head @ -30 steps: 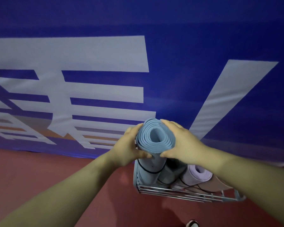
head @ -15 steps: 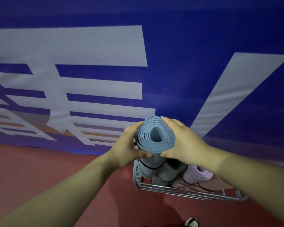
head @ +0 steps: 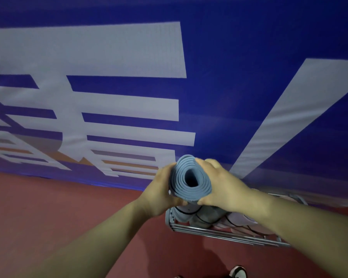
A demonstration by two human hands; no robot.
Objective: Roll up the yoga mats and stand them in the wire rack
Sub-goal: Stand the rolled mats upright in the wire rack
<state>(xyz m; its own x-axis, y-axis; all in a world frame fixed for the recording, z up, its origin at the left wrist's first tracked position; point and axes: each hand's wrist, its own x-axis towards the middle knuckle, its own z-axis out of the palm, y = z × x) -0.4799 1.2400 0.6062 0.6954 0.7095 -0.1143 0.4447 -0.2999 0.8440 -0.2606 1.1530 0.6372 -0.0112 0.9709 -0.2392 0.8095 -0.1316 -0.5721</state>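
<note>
Head view: both hands, left and right, grip blue rolled mat above wire rack.

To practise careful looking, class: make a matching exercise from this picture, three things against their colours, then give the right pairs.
Things:
1. mat held in both hands
2. rack
3. floor

Colours:
A. silver metal
B. red-brown
C. blue-grey

Pairs: 1-C, 2-A, 3-B. The left hand and right hand grip the mat's top end above the rack.
</note>
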